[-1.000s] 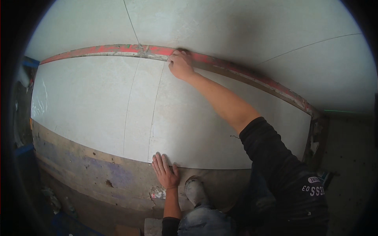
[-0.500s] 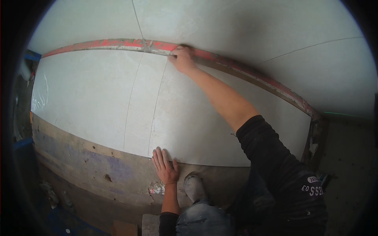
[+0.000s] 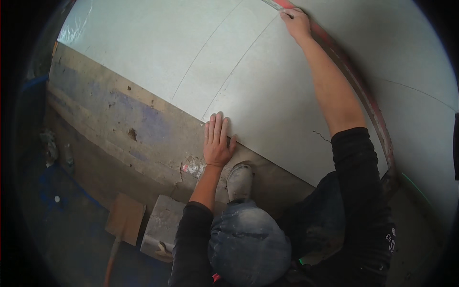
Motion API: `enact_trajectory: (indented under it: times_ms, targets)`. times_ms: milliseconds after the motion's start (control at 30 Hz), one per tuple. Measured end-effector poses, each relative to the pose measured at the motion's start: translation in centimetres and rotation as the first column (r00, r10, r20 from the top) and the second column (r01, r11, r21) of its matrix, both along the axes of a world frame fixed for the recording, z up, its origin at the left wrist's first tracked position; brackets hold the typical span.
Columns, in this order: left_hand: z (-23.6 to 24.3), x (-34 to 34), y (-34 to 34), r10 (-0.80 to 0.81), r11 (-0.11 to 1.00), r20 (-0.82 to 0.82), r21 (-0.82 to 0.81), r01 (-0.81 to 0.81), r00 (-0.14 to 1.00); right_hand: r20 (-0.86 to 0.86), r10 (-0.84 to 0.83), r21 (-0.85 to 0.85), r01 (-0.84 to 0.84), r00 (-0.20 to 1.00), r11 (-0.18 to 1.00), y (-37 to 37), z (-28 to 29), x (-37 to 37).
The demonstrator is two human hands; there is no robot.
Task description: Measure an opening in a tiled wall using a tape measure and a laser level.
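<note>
A large pale grey tile slab (image 3: pixel 143 52) lies before me, with two thin dark lines running across it. My left hand (image 3: pixel 218 146) rests flat on its near edge, fingers stretched, close to the end of the right-hand line. At the far edge, my right hand (image 3: pixel 297 24) is closed, by the other end of that line. It lies against a long worn red bar (image 3: pixel 330 42) that runs along the slab's far side. Something small and dark shows at the right fingertips, too hidden to name.
Under the near edge is a stained board (image 3: pixel 110 95). My shoe (image 3: pixel 240 182) stands close to the slab. At lower left are a flat-bladed shovel (image 3: pixel 125 217) and a grey box-like thing (image 3: pixel 165 225). More pale panelling (image 3: pixel 406 57) with a seam lies beyond the bar.
The view has turned and shifted, bringing the shovel and the grey box-like thing into sight. Both hands stay at about the same spots on the slab.
</note>
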State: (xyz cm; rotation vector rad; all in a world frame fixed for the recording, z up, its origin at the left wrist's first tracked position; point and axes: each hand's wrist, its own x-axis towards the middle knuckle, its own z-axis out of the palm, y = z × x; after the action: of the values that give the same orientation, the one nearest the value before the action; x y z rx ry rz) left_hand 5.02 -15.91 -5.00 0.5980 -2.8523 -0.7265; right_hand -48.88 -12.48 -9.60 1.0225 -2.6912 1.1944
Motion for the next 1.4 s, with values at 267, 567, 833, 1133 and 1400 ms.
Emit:
enact_trajectory:
  times_ms: [267, 567, 833, 1133, 1400]
  targets:
    - [0.5, 1.1, 0.2, 0.021, 1.000, 0.030, 0.017, -0.022, 0.999, -0.239, 0.035, 0.201, 0.014, 0.970, 0.980, 1.9, 2.0, 1.7]
    - [1.0, -0.6, -0.3, -0.027, 0.999, 0.026, 0.048, 0.026, 0.999, 0.088, 0.240, 0.397, -0.255, 0.967, 0.882, 20.6, 12.3, 11.9]
    - [0.8, -2.1, -0.2, -0.070, 0.985, -0.009, -0.161, 0.068, 0.997, 0.702, -0.001, 0.053, -0.051, 0.713, 0.997, 32.3, 22.6, 18.0]
    - [13.5, -11.0, -2.2, -0.273, 0.929, 0.114, 0.289, 0.231, 0.955, -0.004, 0.050, 0.036, -0.050, 0.999, 0.998, 42.2, 35.4, 29.6]
    - [34.2, -15.0, 7.1, -0.673, 0.704, 0.221, 0.484, 0.519, 0.706, 0.394, -0.395, 0.218, 0.334, 0.830, 0.917, 44.4, 41.2, 31.8]
